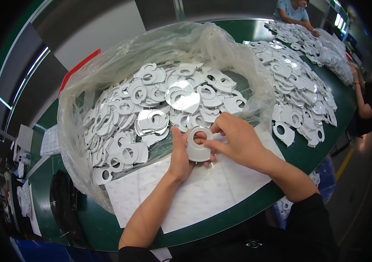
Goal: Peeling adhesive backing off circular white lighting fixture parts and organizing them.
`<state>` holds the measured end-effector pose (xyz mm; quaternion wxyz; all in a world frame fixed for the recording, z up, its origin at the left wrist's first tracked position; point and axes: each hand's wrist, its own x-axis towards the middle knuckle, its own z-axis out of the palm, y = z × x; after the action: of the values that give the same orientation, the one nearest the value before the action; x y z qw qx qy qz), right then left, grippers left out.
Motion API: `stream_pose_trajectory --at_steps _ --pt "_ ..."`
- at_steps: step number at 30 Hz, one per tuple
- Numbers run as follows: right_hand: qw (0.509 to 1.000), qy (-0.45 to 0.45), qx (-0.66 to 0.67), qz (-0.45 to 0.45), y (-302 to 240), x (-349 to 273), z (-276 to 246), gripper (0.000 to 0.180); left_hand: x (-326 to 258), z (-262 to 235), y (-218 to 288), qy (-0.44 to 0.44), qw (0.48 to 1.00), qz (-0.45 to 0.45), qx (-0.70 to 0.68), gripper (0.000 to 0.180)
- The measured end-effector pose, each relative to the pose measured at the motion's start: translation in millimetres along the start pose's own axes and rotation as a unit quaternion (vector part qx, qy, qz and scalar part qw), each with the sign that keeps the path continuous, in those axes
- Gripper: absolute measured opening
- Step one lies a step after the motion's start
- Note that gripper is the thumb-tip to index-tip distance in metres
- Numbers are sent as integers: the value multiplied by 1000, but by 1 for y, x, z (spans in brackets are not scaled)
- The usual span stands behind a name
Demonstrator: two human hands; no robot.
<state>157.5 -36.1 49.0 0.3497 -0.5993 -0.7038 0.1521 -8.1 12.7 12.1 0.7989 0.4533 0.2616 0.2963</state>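
A white plastic part [198, 153] with a round hole near its upper end is held up between my hands, over the front of the table. My left hand [180, 156] grips it from the left side and behind, and fingers show through the hole. On its right edge, my right hand [237, 140] pinches with thumb and index finger. Just beyond my hands, a heap of similar white ring-shaped parts [127, 107] lies in a large clear plastic bag [74, 148] with its mouth spread wide.
White paper sheets [186, 205] cover the green table's [103, 227] front edge. A second pile of white parts [297, 83] lies to the right. A black pouch-like item [66, 205] sits at the left. Two people [291, 12] are at the far right.
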Motion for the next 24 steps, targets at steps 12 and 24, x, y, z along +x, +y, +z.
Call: stream_pose_trajectory --at_steps 12,24 --pt "998 56 -4 26 -2 -1 10 16 1 -3 4 -22 999 -17 -21 85" --pt "966 78 210 128 34 19 -24 20 7 1 1 -15 998 54 -40 72"
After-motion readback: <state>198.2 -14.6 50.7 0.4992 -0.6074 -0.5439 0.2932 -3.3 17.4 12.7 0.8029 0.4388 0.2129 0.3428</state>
